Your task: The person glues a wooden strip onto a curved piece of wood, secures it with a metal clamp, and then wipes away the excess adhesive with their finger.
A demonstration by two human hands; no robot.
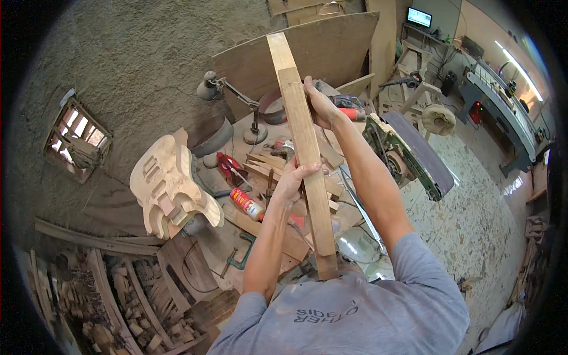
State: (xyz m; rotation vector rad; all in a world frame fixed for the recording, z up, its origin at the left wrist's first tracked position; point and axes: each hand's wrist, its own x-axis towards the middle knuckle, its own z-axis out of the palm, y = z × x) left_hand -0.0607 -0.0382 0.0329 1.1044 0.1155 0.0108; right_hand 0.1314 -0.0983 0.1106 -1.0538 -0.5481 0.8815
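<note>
A long wooden beam (306,136) runs away from my chest, tilted over the cluttered workbench. Its far end is paler and steps to a different level, and its near end reaches my shirt. My left hand (290,182) is closed round the beam's left side near the middle, with the thumb across its top face. Farther along, my right hand (322,105) grips the right side, its thumb pointing up along the edge and its other fingers partly hidden. Beneath my left hand lie wood offcuts (266,168), a red-and-yellow bottle (246,204) and a green C-clamp (239,253).
Several unpainted electric guitar bodies (163,180) stand stacked at left. A desk lamp (254,133) rises behind the bench, before a leaning wood panel (337,50). To the right is a belt sander (411,154); farther off, a large grey machine (503,112). Scrap wood (136,302) fills the lower left.
</note>
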